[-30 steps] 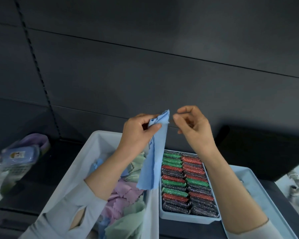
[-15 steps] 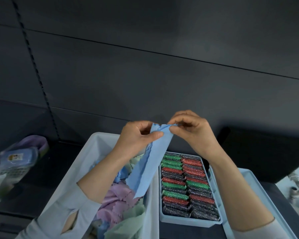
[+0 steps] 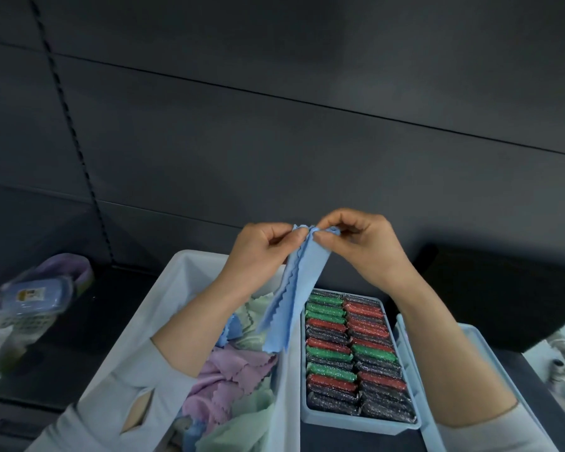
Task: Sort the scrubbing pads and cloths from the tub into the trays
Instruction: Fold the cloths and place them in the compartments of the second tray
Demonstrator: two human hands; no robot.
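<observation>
Cloth (image 3: 287, 295) — long axis near-vertical, tail down; top edge pinched between both hands (image 3: 310, 236).

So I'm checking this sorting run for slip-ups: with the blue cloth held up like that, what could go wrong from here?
The blue cloth is only pinched at its top edge by the left hand and right hand, so it could slip back into the tub of loose cloths. Its hanging end is close to the tray of scrubbing pads and might brush against them or land there, mixing the sorts.
</observation>
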